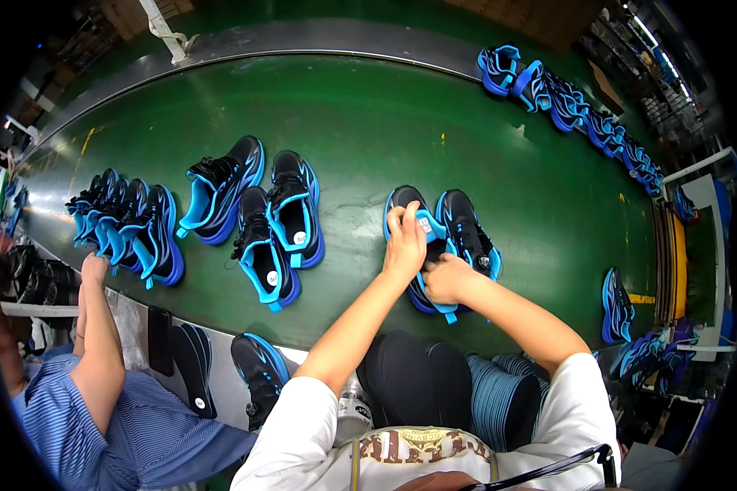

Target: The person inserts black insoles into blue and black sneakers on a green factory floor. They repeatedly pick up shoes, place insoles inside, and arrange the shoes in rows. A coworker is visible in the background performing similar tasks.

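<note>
A black and blue sneaker lies on the green conveyor belt in front of me. My left hand grips its blue tongue and insole area from above. My right hand presses on the near end of the same sneaker, fingers curled into its opening. A matching sneaker lies right beside it, touching it on the right.
Three more sneakers lie left of centre, a packed row farther left. Another row lines the far right edge; a single shoe lies at right. A person in a blue striped shirt reaches from the left. Dark insoles sit stacked below my arms.
</note>
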Tool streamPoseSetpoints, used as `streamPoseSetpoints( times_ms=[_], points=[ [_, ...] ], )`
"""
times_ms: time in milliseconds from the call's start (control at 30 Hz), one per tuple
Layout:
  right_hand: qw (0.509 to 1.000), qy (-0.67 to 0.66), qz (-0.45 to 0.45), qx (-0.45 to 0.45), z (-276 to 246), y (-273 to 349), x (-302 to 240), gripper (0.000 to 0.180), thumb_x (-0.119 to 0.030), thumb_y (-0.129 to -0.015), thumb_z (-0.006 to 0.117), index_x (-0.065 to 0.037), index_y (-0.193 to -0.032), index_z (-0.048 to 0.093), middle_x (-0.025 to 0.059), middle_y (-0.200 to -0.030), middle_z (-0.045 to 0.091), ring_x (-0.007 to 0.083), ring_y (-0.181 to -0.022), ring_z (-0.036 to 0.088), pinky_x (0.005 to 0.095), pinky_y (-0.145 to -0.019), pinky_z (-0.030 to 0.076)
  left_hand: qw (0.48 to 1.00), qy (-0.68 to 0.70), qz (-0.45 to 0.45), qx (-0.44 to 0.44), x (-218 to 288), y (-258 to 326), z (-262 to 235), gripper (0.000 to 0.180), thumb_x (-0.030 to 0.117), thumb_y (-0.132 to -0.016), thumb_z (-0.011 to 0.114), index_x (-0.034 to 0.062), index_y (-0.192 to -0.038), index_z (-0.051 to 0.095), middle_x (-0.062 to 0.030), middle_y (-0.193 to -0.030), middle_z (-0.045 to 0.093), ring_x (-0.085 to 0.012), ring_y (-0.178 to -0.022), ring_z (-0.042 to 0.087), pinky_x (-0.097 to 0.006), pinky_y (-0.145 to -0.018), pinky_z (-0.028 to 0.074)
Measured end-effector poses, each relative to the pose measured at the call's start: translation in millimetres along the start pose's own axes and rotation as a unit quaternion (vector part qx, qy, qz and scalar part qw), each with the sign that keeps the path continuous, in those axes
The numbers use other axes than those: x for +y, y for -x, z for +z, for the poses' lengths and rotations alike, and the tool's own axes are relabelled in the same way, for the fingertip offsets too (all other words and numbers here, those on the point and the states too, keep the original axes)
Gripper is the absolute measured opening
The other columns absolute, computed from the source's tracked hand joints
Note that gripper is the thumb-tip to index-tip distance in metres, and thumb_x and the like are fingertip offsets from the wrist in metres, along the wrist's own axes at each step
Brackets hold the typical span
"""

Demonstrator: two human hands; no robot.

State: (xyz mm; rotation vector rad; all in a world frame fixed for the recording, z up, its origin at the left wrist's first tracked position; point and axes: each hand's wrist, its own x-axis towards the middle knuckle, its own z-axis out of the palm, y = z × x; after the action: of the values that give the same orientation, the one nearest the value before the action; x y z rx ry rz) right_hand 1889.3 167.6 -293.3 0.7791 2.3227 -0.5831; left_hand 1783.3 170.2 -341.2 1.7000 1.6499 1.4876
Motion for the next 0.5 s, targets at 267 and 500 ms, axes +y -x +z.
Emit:
streamPoseSetpoints(
  times_ms=[267,500],
  points=[
    [0.985,-0.149,0.078,0.032,24.2,28.4,-19.0,0.053,-0.04,-0.073,0.038,0.009,-0.083,0.055,0.0187,-0.088,0.056,0.0224,-0.095,0.05,0.0385,-0.1,0.011,0.983,0.042,-0.026,-0.174,3.5,-9.9,-8.4,0.038,0.003,-0.061,0.055,0.0052,-0.095,0.038,-0.0176,-0.1,0.03,-0.0378,-0.086,0.046,-0.04,-0.073,0.042],
    [0.946,-0.064,0.119,0.296,69.5,95.8,-62.1,0.028,-0.017,-0.072,0.048,-0.002,-0.095,0.056,0.0138,-0.081,0.047,0.0284,-0.083,0.044,0.0439,-0.085,0.029,0.972,0.037,0.014,-0.23,22.4,1.3,-49.8,0.04,0.001,-0.06,0.065,0.0023,-0.09,0.038,-0.015,-0.089,0.038,-0.0312,-0.084,0.042,-0.034,-0.075,0.037]
  ],
)
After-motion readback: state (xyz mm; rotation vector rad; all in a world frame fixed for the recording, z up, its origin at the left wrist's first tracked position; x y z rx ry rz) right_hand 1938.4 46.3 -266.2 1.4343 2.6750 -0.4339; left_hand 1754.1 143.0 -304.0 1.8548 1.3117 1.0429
